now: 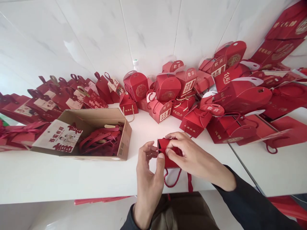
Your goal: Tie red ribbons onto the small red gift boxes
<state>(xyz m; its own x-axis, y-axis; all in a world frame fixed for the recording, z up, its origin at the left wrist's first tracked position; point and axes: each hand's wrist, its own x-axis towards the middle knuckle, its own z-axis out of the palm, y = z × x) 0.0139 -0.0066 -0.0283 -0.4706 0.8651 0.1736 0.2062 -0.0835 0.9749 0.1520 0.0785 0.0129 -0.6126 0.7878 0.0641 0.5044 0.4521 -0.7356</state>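
Note:
A small red gift box (170, 163) sits near the table's front edge, between my two hands, its top flaps partly up. My left hand (150, 174) curls around the box's left side, with the thumb against its near edge. From the right, my right hand (192, 155) reaches over the top, its fingers gripping at the flaps and covering much of them. A twisted red cord handle (173, 186) loops down from the near side, and a dark red ribbon (190, 182) hangs over the table edge beside it.
An open cardboard box (124, 143) holding red straps (98, 140) stands to the left. Several red bags (63, 95) line the back left. Many red gift boxes (168, 88) crowd the back and right of the white table (79, 179), against a tiled wall (148, 28).

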